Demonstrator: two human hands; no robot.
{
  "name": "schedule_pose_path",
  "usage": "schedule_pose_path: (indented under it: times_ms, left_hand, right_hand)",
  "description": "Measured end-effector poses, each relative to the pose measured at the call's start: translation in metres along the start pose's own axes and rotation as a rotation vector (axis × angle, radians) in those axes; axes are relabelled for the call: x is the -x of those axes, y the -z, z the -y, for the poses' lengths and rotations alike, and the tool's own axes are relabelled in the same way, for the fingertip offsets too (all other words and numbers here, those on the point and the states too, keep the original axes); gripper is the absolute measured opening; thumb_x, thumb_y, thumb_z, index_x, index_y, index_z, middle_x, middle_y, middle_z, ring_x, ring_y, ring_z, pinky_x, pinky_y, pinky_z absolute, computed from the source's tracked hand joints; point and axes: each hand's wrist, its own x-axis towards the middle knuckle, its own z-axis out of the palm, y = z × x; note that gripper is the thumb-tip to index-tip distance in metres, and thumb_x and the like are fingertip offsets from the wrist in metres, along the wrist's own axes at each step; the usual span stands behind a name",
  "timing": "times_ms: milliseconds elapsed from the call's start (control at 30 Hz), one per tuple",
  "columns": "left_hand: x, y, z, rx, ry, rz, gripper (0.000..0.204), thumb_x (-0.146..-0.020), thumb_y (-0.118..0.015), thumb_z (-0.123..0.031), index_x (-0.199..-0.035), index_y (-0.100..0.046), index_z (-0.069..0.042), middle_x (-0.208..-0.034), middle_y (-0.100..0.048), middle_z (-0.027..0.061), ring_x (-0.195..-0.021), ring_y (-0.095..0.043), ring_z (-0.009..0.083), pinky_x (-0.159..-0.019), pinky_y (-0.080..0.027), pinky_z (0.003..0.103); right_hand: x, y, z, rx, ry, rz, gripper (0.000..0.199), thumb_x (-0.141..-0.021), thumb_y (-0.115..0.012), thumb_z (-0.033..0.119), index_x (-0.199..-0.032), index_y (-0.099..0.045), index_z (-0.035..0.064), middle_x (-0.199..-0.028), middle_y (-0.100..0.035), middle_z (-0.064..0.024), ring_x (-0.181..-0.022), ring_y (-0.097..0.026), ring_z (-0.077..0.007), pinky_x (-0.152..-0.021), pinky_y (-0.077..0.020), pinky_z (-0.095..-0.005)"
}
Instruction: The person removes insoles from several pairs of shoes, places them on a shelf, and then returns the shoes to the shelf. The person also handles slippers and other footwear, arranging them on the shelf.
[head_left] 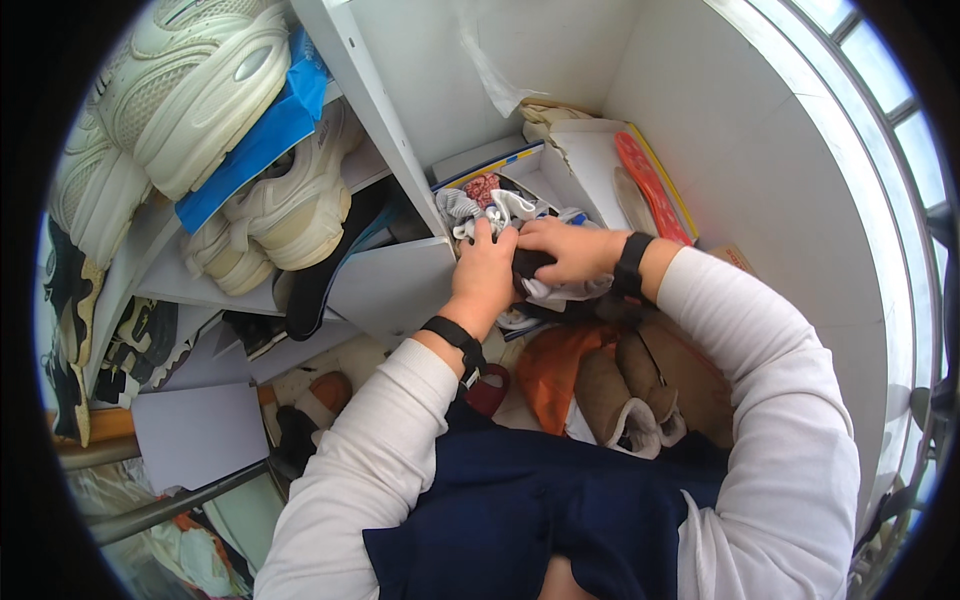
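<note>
My left hand and my right hand meet over an open shoebox full of bundled socks. A white sock, a grey striped one and a red patterned one lie just beyond my fingers. Between the hands is a dark sock, with the curled fingers of my right hand around its edge. Pale cloth bulges below that hand. My left fingers are bent down into the pile, their tips partly hidden, so what they pinch is unclear.
Red insoles lie in the box's right part. Tan lined boots and an orange bag are below my hands. At the left, shelves carry white sneakers on a blue box. A white wall closes the right side.
</note>
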Motion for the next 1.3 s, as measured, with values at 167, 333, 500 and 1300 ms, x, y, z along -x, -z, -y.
schedule_pose_path:
  times_ms: [167, 333, 500, 1300]
  left_hand:
    - [0.001, 0.002, -0.001, -0.031, -0.008, 0.023, 0.053, -0.059, -0.083, -0.010, -0.106, -0.061, -0.013, -0.118, -0.046, 0.0178, -0.096, -0.059, 0.0443, -0.080, -0.055, 0.046]
    - [0.002, 0.001, -0.003, -0.029, -0.013, -0.032, 0.045, -0.064, -0.078, -0.004, -0.105, -0.061, -0.012, -0.117, -0.046, 0.0174, -0.096, -0.059, 0.0441, -0.079, -0.056, 0.046]
    - [0.002, -0.004, 0.000, -0.050, -0.022, -0.068, 0.036, -0.070, -0.072, -0.001, -0.102, -0.060, -0.012, -0.115, -0.046, 0.0177, -0.095, -0.058, 0.0442, -0.076, -0.057, 0.045]
    - [-0.006, 0.002, -0.028, -0.207, 0.191, -0.043, 0.118, -0.064, -0.086, -0.016, -0.155, -0.013, -0.036, -0.154, -0.011, 0.0357, -0.123, -0.046, 0.0562, -0.084, -0.056, 0.046]
  right_hand:
    - [-0.025, 0.018, -0.059, -0.233, -0.401, -0.586, 0.022, -0.083, -0.056, 0.009, -0.093, -0.072, -0.0014, -0.088, -0.071, -0.0195, -0.081, -0.068, -0.0286, -0.075, -0.0530, -0.0365]
    - [-0.065, 0.009, -0.103, 0.592, -0.354, 0.066, 0.023, -0.079, -0.060, 0.009, -0.097, -0.071, 0.0019, -0.092, -0.070, -0.0205, -0.086, -0.067, -0.0391, -0.079, -0.0536, -0.0403]
    - [-0.073, -0.015, -0.126, 0.592, -0.360, 0.345, 0.025, -0.076, -0.065, 0.015, -0.095, -0.074, 0.0026, -0.099, -0.068, -0.0248, -0.093, -0.066, -0.0405, -0.083, -0.0527, -0.0446]
    - [0.027, 0.080, 0.030, -0.792, -0.146, -1.151, 0.016, -0.102, -0.050, 0.012, -0.110, -0.061, 0.0043, -0.099, -0.064, 0.0023, -0.086, -0.053, -0.0057, -0.078, -0.0418, -0.0212]
